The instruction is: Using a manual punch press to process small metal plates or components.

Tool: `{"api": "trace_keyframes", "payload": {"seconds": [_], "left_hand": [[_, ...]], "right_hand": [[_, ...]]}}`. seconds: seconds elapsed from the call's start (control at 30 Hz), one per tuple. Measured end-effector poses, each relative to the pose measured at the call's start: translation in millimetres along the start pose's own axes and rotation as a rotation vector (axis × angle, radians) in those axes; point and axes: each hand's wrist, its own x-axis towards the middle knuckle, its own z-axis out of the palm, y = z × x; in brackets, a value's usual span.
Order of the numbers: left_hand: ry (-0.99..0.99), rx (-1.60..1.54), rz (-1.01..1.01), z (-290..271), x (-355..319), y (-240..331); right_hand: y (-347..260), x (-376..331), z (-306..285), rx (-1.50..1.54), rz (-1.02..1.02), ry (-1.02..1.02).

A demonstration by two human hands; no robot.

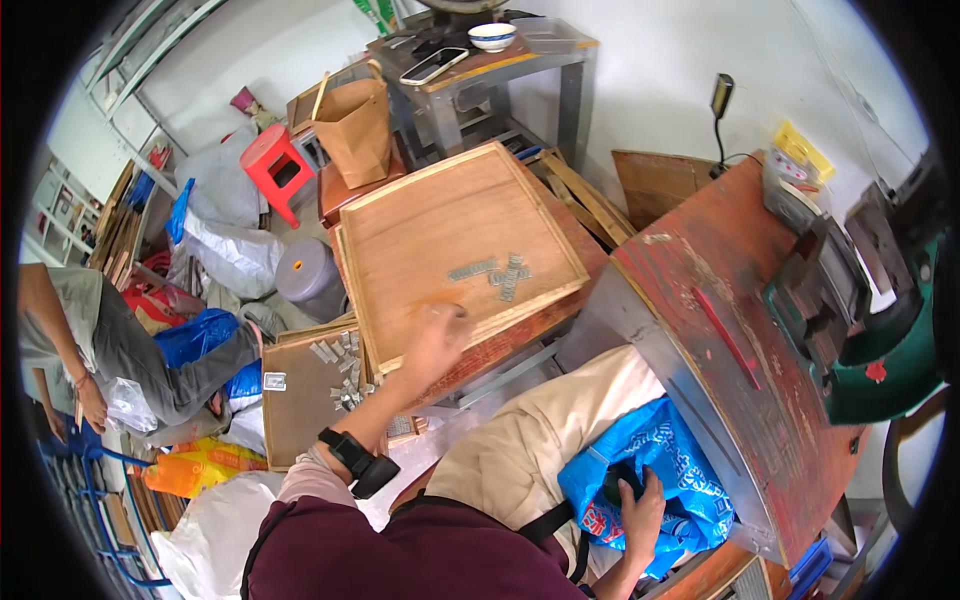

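Note:
A shallow wooden tray (430,240) with a raised rim lies in front of me. A small cluster of grey metal pieces (500,272) rests on its board. Over the tray's near edge is my left hand (438,338), its fingers curled together; whatever they hold, if anything, is hidden. On my lap lies a crumpled blue plastic bag (690,470) with white print. My right hand (640,510) grips at the bag's opening, thumb and fingers around its folds. Inside the opening is a dark patch that I cannot make out.
A second wooden tray (300,410) with metal pieces stands lower left. To the right is a worn red-brown bench (690,270) with a green machine (880,385). Behind are a paper bag (355,130) and a red stool (272,165). Another person (130,340) sits at left.

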Motion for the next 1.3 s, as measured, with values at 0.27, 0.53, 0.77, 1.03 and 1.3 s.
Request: {"api": "trace_keyframes", "payload": {"seconds": [0.27,0.53,0.77,1.03,1.3], "left_hand": [[0.038,-0.006,-0.078,8,60,-48],[-0.146,-0.022,0.066,56,106,-80],[-0.270,0.032,-0.029,82,131,-44],[-0.318,0.212,0.231,79,132,-21],[-0.607,0.220,0.105,79,160,-25]], "right_hand": [[-28,20,11,-0.165,-0.071,-0.203],[-28,15,11,-0.187,-0.005,-0.237],[-36,24,18,-0.242,0.014,-0.299],[-28,26,16,-0.224,-0.014,-0.312],[-23,26,13,-0.182,-0.012,-0.307]]}}
